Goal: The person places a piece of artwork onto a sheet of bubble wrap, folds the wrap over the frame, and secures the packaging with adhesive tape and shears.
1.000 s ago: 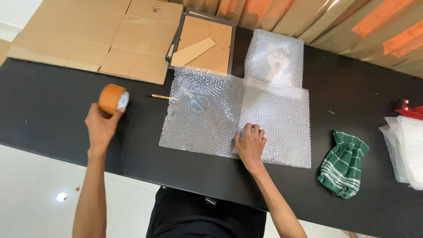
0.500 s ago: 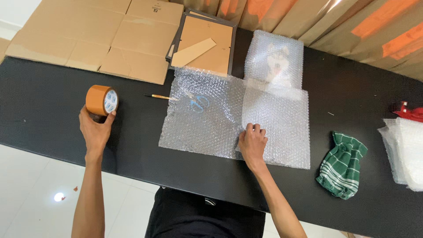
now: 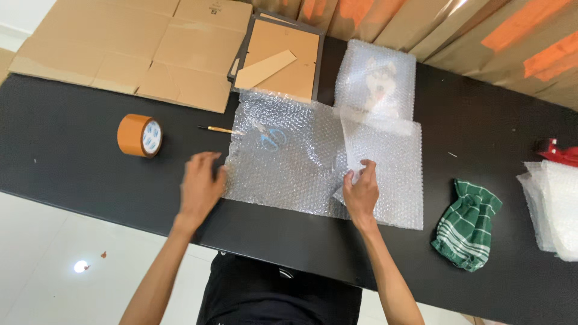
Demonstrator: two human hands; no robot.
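Note:
A clear bubble wrap sheet (image 3: 289, 162) lies spread on the black table (image 3: 72, 162), with scissors (image 3: 271, 137) showing through it. My left hand (image 3: 200, 186) rests flat at the sheet's left edge, holding nothing. My right hand (image 3: 361, 191) pinches a fold of the bubble wrap near the middle and lifts it slightly. A roll of brown tape (image 3: 139, 136) stands on its edge on the table, to the left of my left hand. A thin pen-like stick (image 3: 218, 129) lies between the tape and the sheet.
Flattened cardboard (image 3: 126, 48) and a brown-backed picture frame (image 3: 280, 57) lie at the far edge. A bubble-wrapped dog picture (image 3: 376, 81) sits behind the sheet. A green striped cloth (image 3: 466, 222) and a stack of plastic sheets (image 3: 554, 204) lie at the right.
My left hand set the tape roll down on the table and moved right to the sheet's edge. My right hand took hold of a fold of the bubble wrap.

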